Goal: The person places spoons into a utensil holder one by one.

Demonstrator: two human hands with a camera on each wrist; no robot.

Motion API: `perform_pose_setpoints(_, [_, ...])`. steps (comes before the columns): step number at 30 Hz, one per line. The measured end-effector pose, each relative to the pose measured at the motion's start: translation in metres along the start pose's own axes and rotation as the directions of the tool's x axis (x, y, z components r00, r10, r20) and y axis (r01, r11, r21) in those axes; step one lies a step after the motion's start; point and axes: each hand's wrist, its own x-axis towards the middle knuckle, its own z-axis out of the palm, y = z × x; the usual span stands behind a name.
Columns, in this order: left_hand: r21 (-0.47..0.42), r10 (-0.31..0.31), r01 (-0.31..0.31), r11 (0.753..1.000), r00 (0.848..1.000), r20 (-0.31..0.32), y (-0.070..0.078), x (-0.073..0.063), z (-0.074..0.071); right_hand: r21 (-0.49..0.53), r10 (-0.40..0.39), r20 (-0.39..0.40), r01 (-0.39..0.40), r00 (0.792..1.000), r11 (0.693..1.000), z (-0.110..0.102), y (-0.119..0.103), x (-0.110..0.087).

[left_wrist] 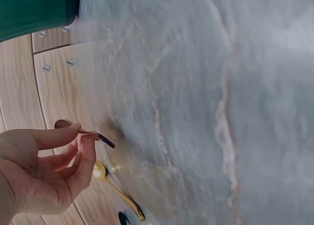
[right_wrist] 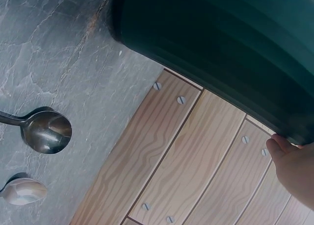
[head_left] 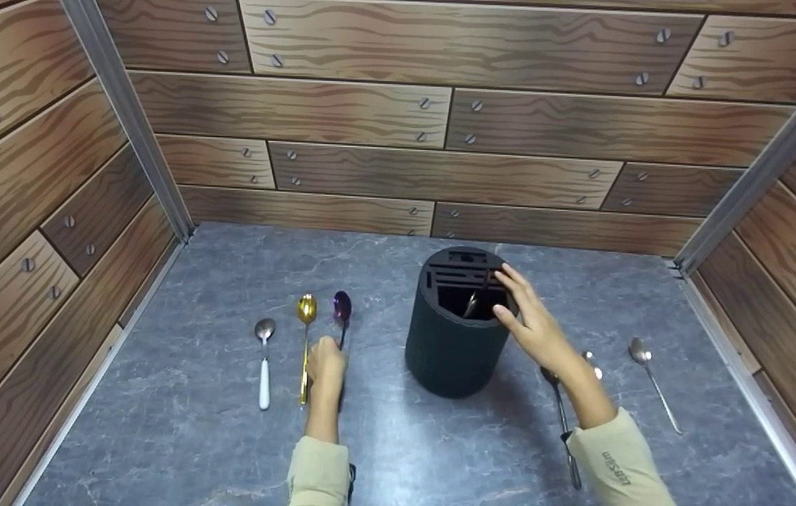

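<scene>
My left hand (head_left: 327,362) pinches the handle of a purple spoon (head_left: 342,306) between thumb and fingertips, its bowl pointing away from me. In the left wrist view, the spoon (left_wrist: 105,139) shows partly beyond the fingertips. Left of that hand lie a gold spoon (head_left: 307,309) and a white-handled spoon (head_left: 264,383). My right hand (head_left: 534,327) rests its fairly straight, spread fingers on the rim of a dark green cylindrical utensil holder (head_left: 454,358). Inside the holder's large compartment, a shiny piece of cutlery (head_left: 471,303) is visible; its kind cannot be told.
Right of the holder lie a dark long-handled spoon (head_left: 563,407), a spoon partly behind the right forearm (head_left: 591,364), and a thin silver spoon (head_left: 654,383). Wood-patterned walls (head_left: 369,112) bound the grey marbled table (head_left: 180,422) at the back and sides.
</scene>
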Motion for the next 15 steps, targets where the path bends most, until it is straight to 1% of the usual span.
perform_pose_setpoints(8, [-0.016,0.017,-0.018,1.000,1.000,-0.015,0.0020,-0.0020,-0.0022,-0.003,-0.011,-0.009,0.011,1.000,1.000,-0.0002,-0.0005,0.0002])
perform_pose_setpoints(15, [-0.033,0.066,-0.067,0.997,0.997,-0.038,0.0031,-0.0027,-0.0035,-0.004,0.000,-0.003,0.000,1.000,1.000,-0.0009,-0.0016,0.0001])
